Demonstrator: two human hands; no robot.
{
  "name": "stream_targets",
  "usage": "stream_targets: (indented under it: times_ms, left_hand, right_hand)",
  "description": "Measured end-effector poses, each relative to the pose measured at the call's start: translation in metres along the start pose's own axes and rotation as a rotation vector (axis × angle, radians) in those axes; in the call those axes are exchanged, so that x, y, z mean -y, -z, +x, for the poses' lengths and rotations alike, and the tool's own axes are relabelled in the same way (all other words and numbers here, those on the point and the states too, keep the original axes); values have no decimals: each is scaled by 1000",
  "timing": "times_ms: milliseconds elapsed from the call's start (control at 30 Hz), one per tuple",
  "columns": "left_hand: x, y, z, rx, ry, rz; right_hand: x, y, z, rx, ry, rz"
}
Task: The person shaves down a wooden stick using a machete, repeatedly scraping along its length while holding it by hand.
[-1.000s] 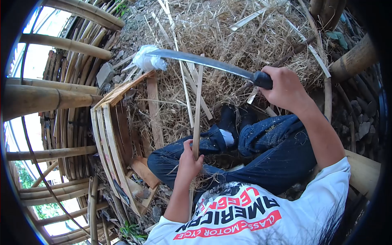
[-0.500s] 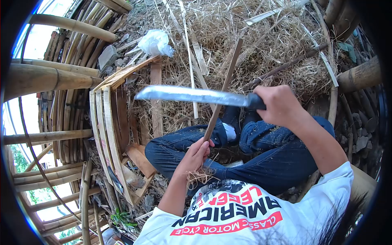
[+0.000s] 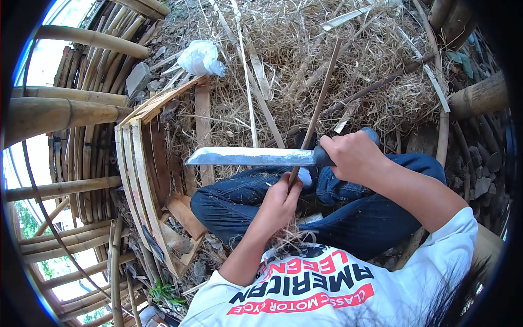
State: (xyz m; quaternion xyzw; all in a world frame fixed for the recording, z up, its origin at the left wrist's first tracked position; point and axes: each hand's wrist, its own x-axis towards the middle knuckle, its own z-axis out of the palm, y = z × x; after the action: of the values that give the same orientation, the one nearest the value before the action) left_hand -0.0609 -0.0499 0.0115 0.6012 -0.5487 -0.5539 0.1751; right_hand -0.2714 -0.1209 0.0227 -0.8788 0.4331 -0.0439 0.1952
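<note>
My right hand (image 3: 351, 156) is wrapped round the dark handle of a machete (image 3: 250, 156), its blade pointing left across the view. In my left hand (image 3: 279, 204) is the near end of a long, thin bamboo strip (image 3: 322, 90), which slants up and away to the right. Where the blade meets the handle, the machete crosses over the strip. Curly shavings (image 3: 289, 237) lie at my left wrist. Under both hands are my crossed legs in dark jeans (image 3: 234, 204), flecked with fine bits.
To the left stands a wooden slatted crate (image 3: 143, 169), with a white plastic bag (image 3: 200, 58) beyond it. A heap of shavings (image 3: 305, 60) and loose strips covers the ground ahead. Bamboo poles (image 3: 65, 111) line the left side; another pole (image 3: 479, 98) and stones (image 3: 482, 182) are at right.
My right hand has brought the machete down closer to my lap. My left hand has shifted right and slightly up, and the strip now stands at a steeper slant.
</note>
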Motion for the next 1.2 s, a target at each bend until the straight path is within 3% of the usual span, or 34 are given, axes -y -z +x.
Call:
stream_targets:
  times_ms: [67,200,333,500,600,667,700,800,967,1200]
  left_hand:
    - [-2,-4,-1,-63,-36,35]
    - [0,-2,-4,-76,9,56]
    - [8,0,-13,-52,4,87]
    - [13,-2,-11,-38,-37,-3]
    - [7,2,-3,-84,3,-100]
    - [14,2,2,-122,-159,-87]
    - [1,6,-2,-61,-14,-193]
    - [3,6,3,-44,36,-282]
    - [-2,0,9,-41,-43,-285]
    - [-8,11,7,12,19,-264]
  right_hand:
    - [-1,1,1,81,-69,-6]
    - [-14,3,4,40,-135,-59]
    - [-39,19,12,28,-350,-185]
    - [-23,20,6,33,-327,-23]
    - [9,10,0,80,-113,34]
    - [13,10,2,90,-88,33]
    - [15,9,3,101,-79,31]
    - [5,8,5,27,-102,6]
    - [-5,8,0,-42,-109,-40]
    - [-19,8,4,-135,-120,-84]
